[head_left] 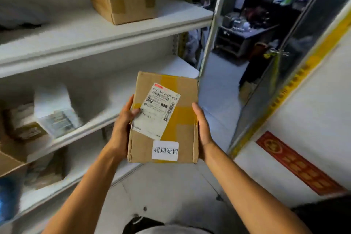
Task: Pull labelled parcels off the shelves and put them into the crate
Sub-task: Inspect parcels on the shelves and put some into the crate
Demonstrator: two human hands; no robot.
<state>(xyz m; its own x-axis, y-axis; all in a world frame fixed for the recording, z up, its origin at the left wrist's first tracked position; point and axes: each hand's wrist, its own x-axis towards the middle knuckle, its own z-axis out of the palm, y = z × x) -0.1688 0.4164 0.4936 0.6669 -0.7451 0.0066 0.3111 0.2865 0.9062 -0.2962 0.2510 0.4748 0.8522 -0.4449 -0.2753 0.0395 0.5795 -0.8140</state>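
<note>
Cardboard parcel (165, 119) sat clear of the white shelves (106, 30), label side up between both hands, probably so its shipping label (157, 108) and white sticker (165, 150) could be read before crating. Left hand (123, 125) gripped its left edge, thumb on the label; right hand (202, 127) clasped the right edge, forearms extended; no crate was visible.

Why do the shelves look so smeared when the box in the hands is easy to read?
Head view: the held parcel and its labels are sharp; the shelves and their parcels on the left are motion-blurred; the wide lens bends the door frame; the room beyond is dim.
</note>
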